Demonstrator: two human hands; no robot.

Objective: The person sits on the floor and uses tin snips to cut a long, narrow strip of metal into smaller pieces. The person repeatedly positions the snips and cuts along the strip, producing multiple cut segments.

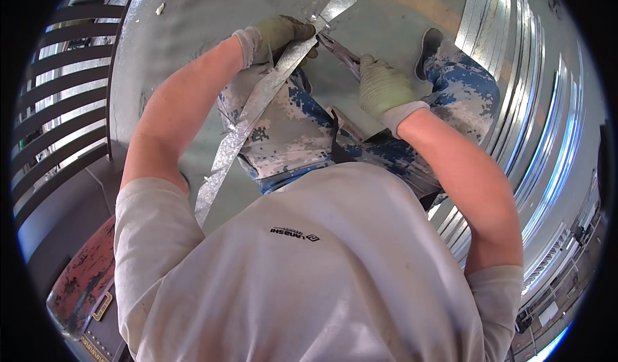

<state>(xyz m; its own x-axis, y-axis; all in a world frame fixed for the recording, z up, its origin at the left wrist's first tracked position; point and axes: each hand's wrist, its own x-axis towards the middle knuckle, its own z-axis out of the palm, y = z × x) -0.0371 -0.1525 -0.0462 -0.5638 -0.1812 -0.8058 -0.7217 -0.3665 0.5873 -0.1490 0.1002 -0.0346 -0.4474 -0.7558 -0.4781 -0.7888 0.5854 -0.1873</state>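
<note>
At the far left of the frame dark slats point(61, 104) curve along the rim. Just left of centre, a long metal strip point(257, 104) runs diagonally from lower left to the top. The gloved left hand point(280, 35) is closed around it near the top. Right of that, the gloved right hand point(381, 86) grips tin snips point(338, 49) meeting the strip. Stacked metal strips point(534, 104) fill the right edge.

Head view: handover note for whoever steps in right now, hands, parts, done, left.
Left hand: gloved, gripping the long metal strip near its far end.
Right hand: gloved, closed on the snips, whose blades meet the strip beside the left hand.
Strip runs diagonally over the person's lap; more metal strips lie stacked to the right.
Done: strip partly cut at the far end.
Left: cannot tell how far the cut has gone.
</note>
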